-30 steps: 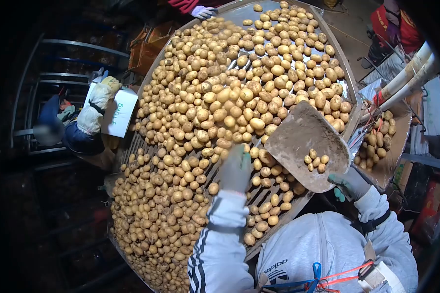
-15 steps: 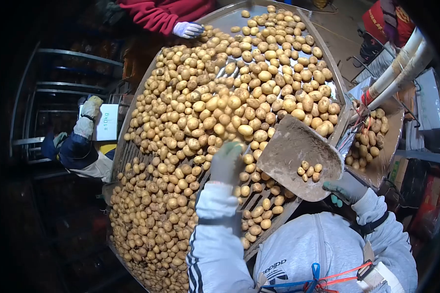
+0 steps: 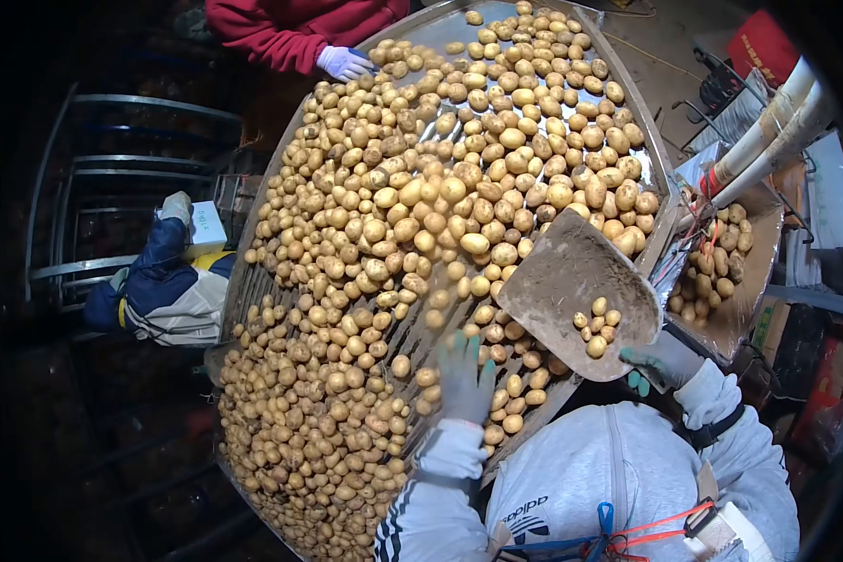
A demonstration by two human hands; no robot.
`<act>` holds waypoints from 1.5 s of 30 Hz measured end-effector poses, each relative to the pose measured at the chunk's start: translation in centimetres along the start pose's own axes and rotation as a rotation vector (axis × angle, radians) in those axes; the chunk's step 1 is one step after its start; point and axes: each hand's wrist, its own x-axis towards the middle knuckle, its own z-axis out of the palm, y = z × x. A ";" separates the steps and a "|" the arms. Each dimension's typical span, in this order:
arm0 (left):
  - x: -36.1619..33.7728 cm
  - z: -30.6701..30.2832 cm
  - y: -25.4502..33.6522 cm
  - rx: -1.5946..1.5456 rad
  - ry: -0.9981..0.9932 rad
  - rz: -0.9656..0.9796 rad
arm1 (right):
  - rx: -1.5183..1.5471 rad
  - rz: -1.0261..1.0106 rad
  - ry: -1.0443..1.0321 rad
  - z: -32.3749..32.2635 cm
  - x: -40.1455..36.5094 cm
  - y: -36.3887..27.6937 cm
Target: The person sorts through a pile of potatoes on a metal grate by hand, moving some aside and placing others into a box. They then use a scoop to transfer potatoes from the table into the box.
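My left hand (image 3: 466, 382), in a grey glove with green fingertips, is over the slatted part of the sorting table (image 3: 420, 345). Its fingers are spread, and no potato shows in it. Loose potatoes (image 3: 347, 375) lie close around it. My right hand (image 3: 663, 360), gloved the same way, grips the near right end of a broad, dirt-stained scoop (image 3: 557, 281); the handle is mostly hidden by the hand. Several small potatoes (image 3: 598, 325) rest in the scoop, towards my right hand. The scoop lies over the table's right edge.
A plastic-lined carton (image 3: 754, 281) with potatoes stands right of the table, below white pipes (image 3: 768, 131). Across the table, a co-worker's gloved hand (image 3: 345, 63) touches potatoes. Another person (image 3: 159, 281) at the left is beside a white box (image 3: 206, 228). Metal rails (image 3: 140, 173) stand behind.
My left hand has drawn back towards my body, its fingers now spread. A larger potato has appeared in the scoop. The person at the left and the white box have shifted.
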 end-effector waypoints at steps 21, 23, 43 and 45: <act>7.4 -3.2 -1.0 0.192 -0.210 -0.075 | -0.151 -0.083 0.011 -0.4 -0.7 -1.2; 7.9 -3.9 -0.9 0.017 -0.145 -0.210 | -0.094 -0.258 0.000 -0.1 0.2 0.1; 10.5 -7.0 -6.9 -0.248 -0.080 -0.378 | 0.076 -0.125 0.032 2.3 2.2 0.8; 9.8 -5.8 -6.8 -0.244 0.126 -0.251 | 0.057 -0.093 0.024 2.2 2.2 0.8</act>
